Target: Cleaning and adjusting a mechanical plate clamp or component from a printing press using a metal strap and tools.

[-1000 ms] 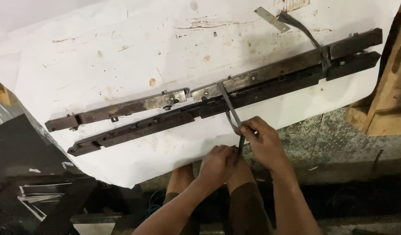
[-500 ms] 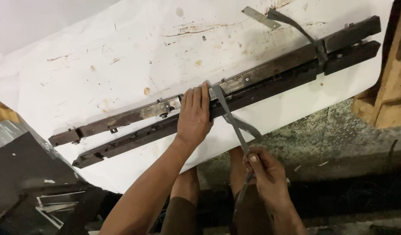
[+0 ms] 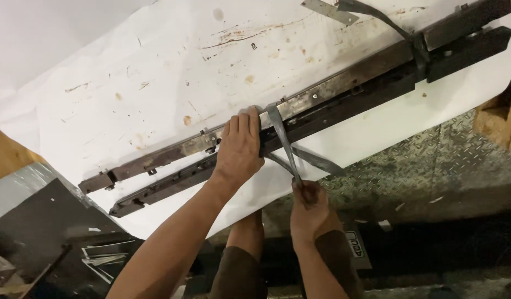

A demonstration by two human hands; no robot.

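Two long dark rusty metal rails [image 3: 344, 88] lie side by side on a stained white sheet [image 3: 128, 94], running from lower left to upper right. A grey strap [image 3: 280, 135] loops around both rails near their middle. My left hand [image 3: 240, 147] presses flat on the rails just left of the strap. My right hand [image 3: 308, 207] is below the sheet's edge, fingers closed on the strap's ends and holding them taut. A second grey strap [image 3: 419, 47] binds the rails near their right end, its loose tail lying on the sheet.
A flat grey metal strip [image 3: 328, 11] lies at the top. Diamond-plate floor [image 3: 433, 166] shows at the right, wooden pieces [image 3: 499, 122] at far right. Dark panels and metal scraps [image 3: 100, 254] sit at lower left. My knees [image 3: 239, 266] are below.
My left hand went from the strap ends up onto the rails and stays pressed there. My right hand keeps hold of the strap. The view has shifted closer.
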